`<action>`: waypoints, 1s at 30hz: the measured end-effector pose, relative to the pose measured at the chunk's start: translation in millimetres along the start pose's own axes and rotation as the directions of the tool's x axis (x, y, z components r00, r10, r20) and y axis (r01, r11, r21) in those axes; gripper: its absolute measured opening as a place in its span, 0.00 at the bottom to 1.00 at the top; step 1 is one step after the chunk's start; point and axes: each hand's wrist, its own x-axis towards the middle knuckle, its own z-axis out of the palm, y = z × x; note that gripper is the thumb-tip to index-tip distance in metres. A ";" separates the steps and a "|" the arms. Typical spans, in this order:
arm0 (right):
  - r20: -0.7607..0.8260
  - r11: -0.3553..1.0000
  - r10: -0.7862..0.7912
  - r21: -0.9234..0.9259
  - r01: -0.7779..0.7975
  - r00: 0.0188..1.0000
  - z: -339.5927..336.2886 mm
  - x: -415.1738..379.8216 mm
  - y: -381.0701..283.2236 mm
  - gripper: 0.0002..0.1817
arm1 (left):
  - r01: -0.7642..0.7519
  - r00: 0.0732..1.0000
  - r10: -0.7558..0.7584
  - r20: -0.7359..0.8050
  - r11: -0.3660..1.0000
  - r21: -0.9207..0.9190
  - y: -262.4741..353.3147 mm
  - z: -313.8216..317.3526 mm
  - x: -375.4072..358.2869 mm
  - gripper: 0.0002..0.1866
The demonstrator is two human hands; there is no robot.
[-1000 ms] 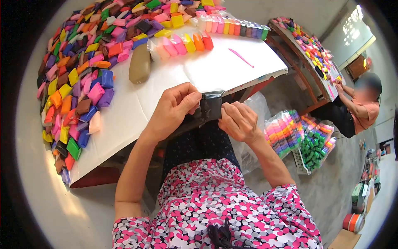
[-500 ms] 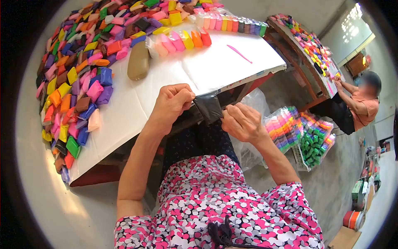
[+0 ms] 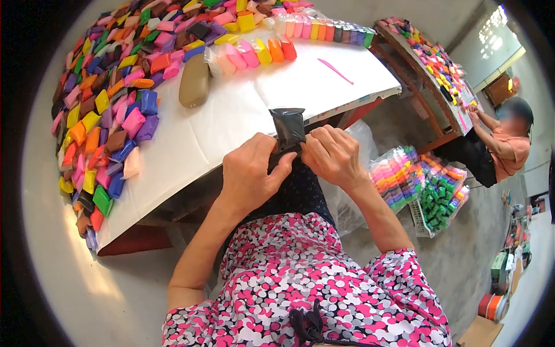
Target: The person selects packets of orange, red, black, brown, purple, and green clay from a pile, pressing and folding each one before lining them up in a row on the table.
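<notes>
A small black packet (image 3: 288,128) stands upright between my hands at the table's front edge. My right hand (image 3: 330,155) pinches its lower right side with curled fingers. At its lower left is my left hand (image 3: 250,169), fingers bent and the thumb reaching to the packet's bottom edge. On the white table surface (image 3: 231,118) beyond lie an olive-brown oblong object (image 3: 195,81), a pink plastic tool (image 3: 336,71) and a row of coloured packets (image 3: 250,54) in clear wrap.
Many coloured packets (image 3: 115,92) are heaped along the table's left and far side. Bagged packets (image 3: 442,194) in a white basket (image 3: 420,220) rest on the floor at right. Another person (image 3: 506,136) sits at a second table (image 3: 425,63) piled with packets.
The black packet has turned more upright and risen slightly. My left hand has moved from its upper left corner down to its lower edge, and my right hand has shifted slightly up and left.
</notes>
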 end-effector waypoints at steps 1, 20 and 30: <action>0.003 1.000 0.005 0.005 -0.005 1.000 0.1 0.8 -0.5 0.08 | -0.020 1.000 0.020 -0.004 0.999 0.047 -2.5 2.6 -0.6 0.10; -0.102 0.999 -0.028 0.042 0.033 0.994 5.6 -2.0 -7.7 0.11 | -0.224 0.950 0.225 -0.215 0.974 0.032 -17.3 14.1 -11.2 0.09; -0.088 0.999 -0.014 0.042 0.018 0.996 12.0 -0.3 -10.6 0.11 | -0.247 0.927 0.270 -0.260 0.962 0.120 -18.6 15.2 -12.3 0.10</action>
